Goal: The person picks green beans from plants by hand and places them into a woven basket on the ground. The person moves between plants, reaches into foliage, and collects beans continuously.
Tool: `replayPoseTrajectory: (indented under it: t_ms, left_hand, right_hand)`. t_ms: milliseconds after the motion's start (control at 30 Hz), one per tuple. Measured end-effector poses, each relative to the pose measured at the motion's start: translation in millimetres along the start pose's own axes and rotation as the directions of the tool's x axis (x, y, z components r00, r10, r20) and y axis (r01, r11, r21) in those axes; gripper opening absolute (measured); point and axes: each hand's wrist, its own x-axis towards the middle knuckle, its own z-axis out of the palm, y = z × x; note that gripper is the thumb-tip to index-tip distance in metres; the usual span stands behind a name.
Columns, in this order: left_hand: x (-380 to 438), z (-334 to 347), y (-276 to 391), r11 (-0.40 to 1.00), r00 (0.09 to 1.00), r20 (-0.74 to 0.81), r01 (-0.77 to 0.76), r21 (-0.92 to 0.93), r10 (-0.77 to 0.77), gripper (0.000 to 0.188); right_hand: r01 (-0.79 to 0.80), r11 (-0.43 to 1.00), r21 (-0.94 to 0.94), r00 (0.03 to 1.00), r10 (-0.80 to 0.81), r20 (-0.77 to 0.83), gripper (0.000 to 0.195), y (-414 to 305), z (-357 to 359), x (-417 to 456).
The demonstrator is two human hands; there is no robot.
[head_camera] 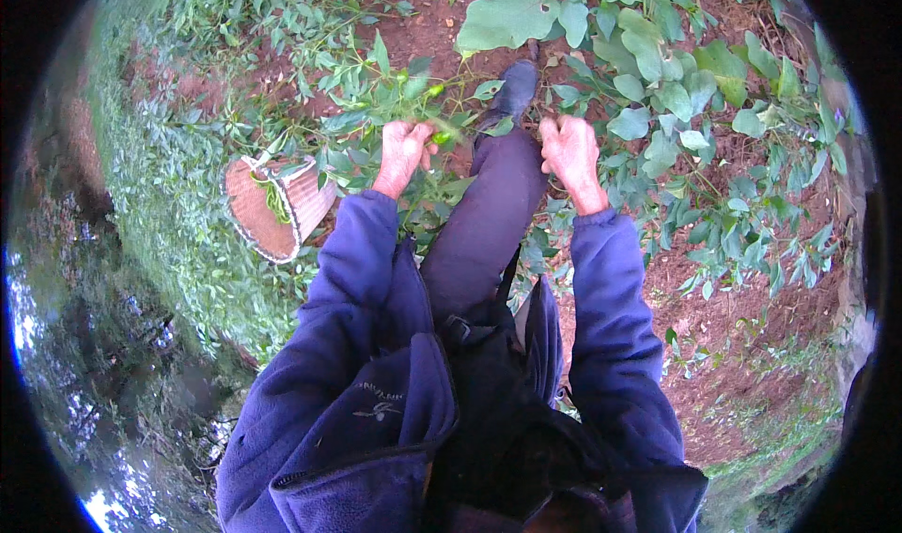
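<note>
My left hand (405,151) reaches into a leafy pepper plant (352,113), its fingers curled at green stems that look blurred. Green peppers (440,138) hang right beside those fingers; whether the fingers grip a stem or a pepper is unclear. Across my knee, my right hand (569,151) has its fingers bent inward, close to my trouser leg (486,209); what lies within them is hidden. A woven basket (317,198) leans on its side to the left of my left hand, its mouth facing left, with long thin green peppers (277,205) inside.
Large lobed leaves of another plant (507,15) spread at the upper right. My dark boot (518,85) stands on reddish soil (423,11) between the plants. More leafy plants (169,201) fill the left side, and dark tree foliage (91,364) shows beyond them.
</note>
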Motion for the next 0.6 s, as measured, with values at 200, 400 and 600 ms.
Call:
replayPoseTrajectory:
  t_ms: [200, 400, 600]
  left_hand:
    - [-7.2, -30.5, -81.0, 0.996, 0.982, -0.188, 0.014, -0.086, -0.029, 0.017]
    - [-16.0, -22.1, -142.6, 0.994, 0.959, -0.271, 0.062, -0.092, -0.085, 0.014]
    - [-16.1, -20.3, -166.8, 0.966, 0.922, -0.338, 0.111, -0.232, -0.187, 0.020]
  right_hand:
    - [0.062, 0.996, -0.058, 0.998, -0.063, -0.014, 0.040, -12.9, 10.7, 29.3]
    - [0.051, 0.989, -0.140, 0.997, -0.042, 0.068, 0.041, -42.6, 28.5, 46.7]
    - [0.153, 0.955, -0.252, 0.985, -0.128, 0.113, 0.035, -37.4, 62.9, 46.7]
